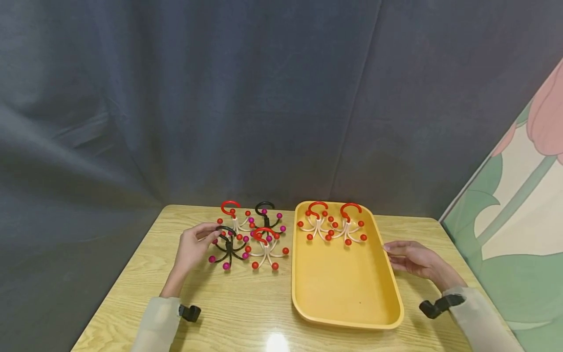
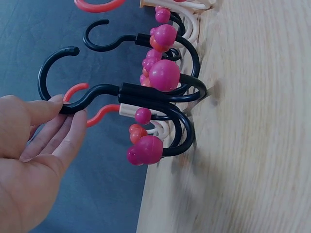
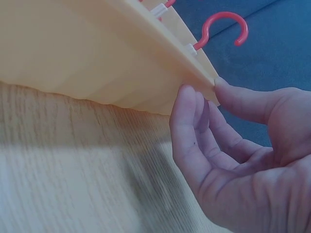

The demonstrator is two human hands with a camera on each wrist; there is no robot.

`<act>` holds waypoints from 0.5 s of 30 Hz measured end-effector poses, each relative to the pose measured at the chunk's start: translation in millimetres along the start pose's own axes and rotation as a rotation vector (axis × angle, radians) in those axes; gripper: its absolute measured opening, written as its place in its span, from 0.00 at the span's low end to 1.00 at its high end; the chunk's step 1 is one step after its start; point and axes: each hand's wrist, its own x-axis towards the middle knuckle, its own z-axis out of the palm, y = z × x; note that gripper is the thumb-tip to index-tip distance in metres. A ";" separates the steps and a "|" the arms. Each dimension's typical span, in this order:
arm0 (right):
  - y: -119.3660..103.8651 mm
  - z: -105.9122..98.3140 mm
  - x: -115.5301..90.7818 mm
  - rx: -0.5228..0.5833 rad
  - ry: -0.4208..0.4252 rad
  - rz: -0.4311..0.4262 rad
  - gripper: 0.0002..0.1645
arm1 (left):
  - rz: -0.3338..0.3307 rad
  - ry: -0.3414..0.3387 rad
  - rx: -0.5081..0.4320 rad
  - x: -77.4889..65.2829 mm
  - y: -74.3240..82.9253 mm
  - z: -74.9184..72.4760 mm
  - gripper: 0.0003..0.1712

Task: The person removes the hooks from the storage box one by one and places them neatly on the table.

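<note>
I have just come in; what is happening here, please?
A person's left hand pinches a black hanger by its hook, outside the yellow tray, while the right hand holds the tray's edge. Two red-hooked white hangers stand in the tray; two similar ones and another black one are on the table.

Both pinching
Left hand (image 1: pixel 192 245) at eight o'clock in the head view, angled toward one; right hand (image 1: pixel 414 260) at four, toward ten.

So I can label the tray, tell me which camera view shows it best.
The head view: it shows the yellow tray nearly whole, from above. The right wrist view catches only part, mainly its outer side, by the right hand; the left wrist view shows none.
</note>
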 end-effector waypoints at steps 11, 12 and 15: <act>0.2 0.4 -1.2 0.007 -0.013 0.002 0.09 | -0.026 0.029 -0.040 -1.4 -1.8 4.2 0.13; 0.3 0.6 -1.4 0.006 -0.011 0.003 0.09 | -0.025 0.031 -0.043 -1.5 -2.1 4.3 0.13; 0.3 0.9 -2.0 0.006 -0.011 0.006 0.10 | -0.024 0.031 -0.045 -2.3 -2.6 4.3 0.14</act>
